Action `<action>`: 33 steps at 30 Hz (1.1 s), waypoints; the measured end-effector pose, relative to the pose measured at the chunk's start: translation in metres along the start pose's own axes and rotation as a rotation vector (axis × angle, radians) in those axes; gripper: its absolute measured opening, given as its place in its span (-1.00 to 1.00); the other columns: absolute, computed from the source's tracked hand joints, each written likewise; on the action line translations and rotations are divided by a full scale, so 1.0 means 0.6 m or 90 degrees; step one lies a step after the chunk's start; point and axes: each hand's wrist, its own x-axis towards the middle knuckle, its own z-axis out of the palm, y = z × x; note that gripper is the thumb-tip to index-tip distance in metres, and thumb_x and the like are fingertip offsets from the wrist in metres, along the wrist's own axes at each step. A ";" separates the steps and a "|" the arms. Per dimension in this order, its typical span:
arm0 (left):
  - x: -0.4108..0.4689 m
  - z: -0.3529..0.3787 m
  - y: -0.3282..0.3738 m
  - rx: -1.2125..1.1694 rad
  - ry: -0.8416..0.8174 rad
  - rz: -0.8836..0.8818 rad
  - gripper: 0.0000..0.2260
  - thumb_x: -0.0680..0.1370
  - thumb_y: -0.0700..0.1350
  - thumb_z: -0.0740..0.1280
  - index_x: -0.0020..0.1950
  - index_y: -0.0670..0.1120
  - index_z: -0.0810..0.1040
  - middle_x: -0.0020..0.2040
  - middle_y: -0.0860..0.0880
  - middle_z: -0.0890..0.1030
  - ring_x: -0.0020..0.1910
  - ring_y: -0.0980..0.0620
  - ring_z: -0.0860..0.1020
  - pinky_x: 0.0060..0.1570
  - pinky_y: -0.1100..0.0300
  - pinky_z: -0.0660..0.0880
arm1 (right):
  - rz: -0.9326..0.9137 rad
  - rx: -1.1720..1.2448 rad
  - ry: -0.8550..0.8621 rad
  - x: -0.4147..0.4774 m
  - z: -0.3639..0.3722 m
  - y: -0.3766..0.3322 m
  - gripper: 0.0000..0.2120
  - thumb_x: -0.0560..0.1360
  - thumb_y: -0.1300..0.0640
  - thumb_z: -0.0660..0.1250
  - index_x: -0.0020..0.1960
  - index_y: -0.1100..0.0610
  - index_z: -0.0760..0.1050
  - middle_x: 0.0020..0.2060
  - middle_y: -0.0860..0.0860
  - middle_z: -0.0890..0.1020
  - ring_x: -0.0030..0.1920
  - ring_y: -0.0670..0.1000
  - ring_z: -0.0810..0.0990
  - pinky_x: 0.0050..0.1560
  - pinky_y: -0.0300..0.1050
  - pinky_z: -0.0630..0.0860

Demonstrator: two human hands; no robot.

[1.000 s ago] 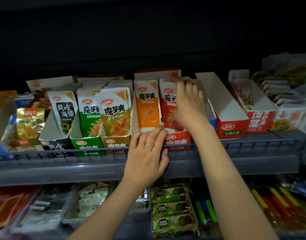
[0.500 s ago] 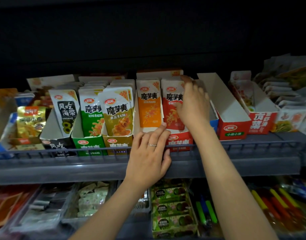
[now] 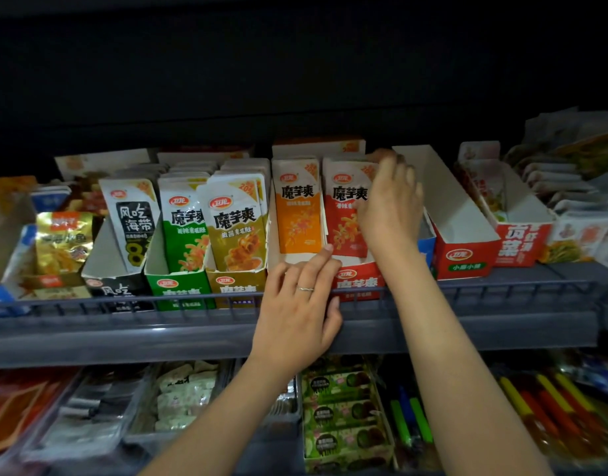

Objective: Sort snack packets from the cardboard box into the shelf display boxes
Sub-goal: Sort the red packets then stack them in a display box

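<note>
Tidying step, I'd judge: R hand (image 3: 390,207) is curled over the tops of the red packets (image 3: 344,207), thumb on the front one, seating them in the red display box (image 3: 359,285). L hand (image 3: 295,310) lies flat, fingers straight, on the front lip of the box holding the orange packets (image 3: 297,207) (prob. steadying it). Source cardboard box isn't in view. Next: release w/o tipping the row, then fetch more. Empty red-fronted box (image 3: 464,255) sits just right of the arm, green packets (image 3: 184,228) to the left; shelf rail (image 3: 502,290) runs across the box fronts
</note>
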 end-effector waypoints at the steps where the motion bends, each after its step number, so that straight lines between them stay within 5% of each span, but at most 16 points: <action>1: 0.000 0.000 0.000 0.000 -0.001 0.000 -0.61 0.53 -0.02 0.17 0.28 -0.16 0.49 0.32 -0.12 0.49 0.06 -0.04 0.43 0.19 0.03 0.28 | 0.027 0.018 0.016 -0.001 -0.002 0.000 -0.46 0.46 0.21 0.40 0.35 0.20 0.25 0.30 0.17 0.40 0.33 0.15 0.38 0.28 -0.03 0.32; 5: 0.001 -0.001 0.000 -0.001 0.001 0.003 -0.61 0.52 -0.02 0.18 0.28 -0.16 0.49 0.33 -0.12 0.49 0.06 -0.04 0.43 0.18 0.02 0.28 | -0.023 0.009 -0.018 0.001 -0.006 0.003 -0.65 0.48 0.19 0.35 0.24 0.14 0.38 0.19 0.11 0.51 0.25 0.12 0.43 0.24 -0.01 0.30; 9: 0.001 -0.001 0.000 0.003 0.002 0.006 -0.61 0.51 -0.03 0.19 0.29 -0.14 0.48 0.32 -0.11 0.49 0.06 -0.04 0.42 0.18 0.02 0.28 | -0.086 -0.034 -0.128 -0.001 -0.012 0.006 -0.87 0.53 0.18 0.27 0.05 0.02 0.50 0.10 0.02 0.56 0.24 0.11 0.39 0.37 0.11 0.07; 16: -0.001 0.001 -0.001 0.003 0.015 0.006 -0.61 0.52 -0.01 0.18 0.31 -0.13 0.39 0.33 -0.11 0.49 0.07 -0.04 0.43 0.20 0.02 0.27 | -0.176 -0.093 -0.282 0.004 -0.039 0.006 -0.68 0.53 0.15 0.26 0.19 -0.21 0.48 0.27 -0.01 0.45 0.39 0.12 0.23 0.38 0.32 -0.33; 33: -0.001 0.001 0.000 0.003 0.011 0.003 -0.61 0.52 -0.01 0.18 0.31 -0.13 0.40 0.31 -0.11 0.51 0.06 -0.03 0.43 0.20 0.02 0.28 | -0.207 -0.142 -0.299 -0.001 -0.052 0.011 -0.41 0.54 0.22 0.16 0.43 -0.29 0.20 0.35 0.04 0.33 0.43 0.11 0.12 0.36 0.34 -0.35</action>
